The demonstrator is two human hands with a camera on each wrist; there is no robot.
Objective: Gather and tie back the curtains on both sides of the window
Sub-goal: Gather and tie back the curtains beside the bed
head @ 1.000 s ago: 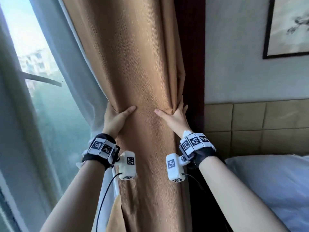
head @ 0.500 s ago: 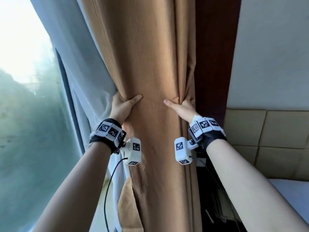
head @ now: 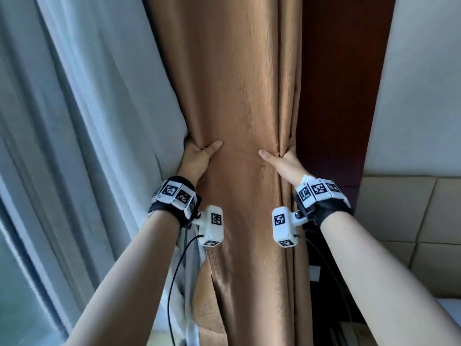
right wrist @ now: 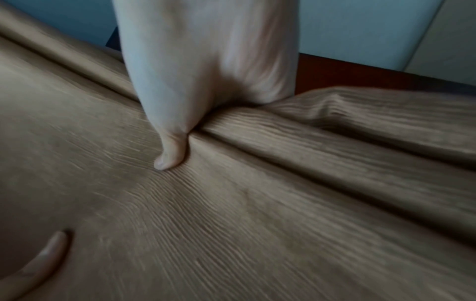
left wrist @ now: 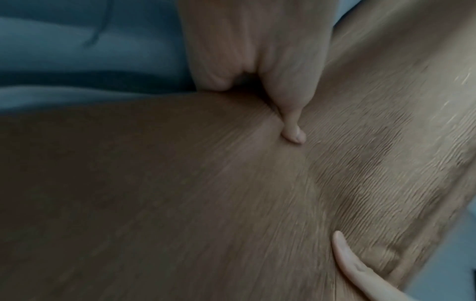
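Observation:
A tan ribbed curtain (head: 239, 101) hangs bunched in a column in the head view. My left hand (head: 197, 156) grips its left edge, thumb on the front and fingers wrapped behind out of sight. My right hand (head: 282, 159) grips the folds on its right edge the same way. In the left wrist view my left hand (left wrist: 260, 67) digs into the tan curtain (left wrist: 180, 193). In the right wrist view my right hand (right wrist: 206, 81) presses a fold of the curtain (right wrist: 257, 213). No tie-back is visible.
A pale sheer curtain (head: 99, 121) hangs to the left, over the window. A dark red-brown panel (head: 344, 83) stands right of the tan curtain, then a white wall (head: 424, 96) and beige padded tiles (head: 411, 221). A black cable (head: 174, 283) hangs from my left wrist.
The view has swung left and closer, so the picture and the bed have left the frame. Both hands keep their grip on the curtain's two edges at the same height.

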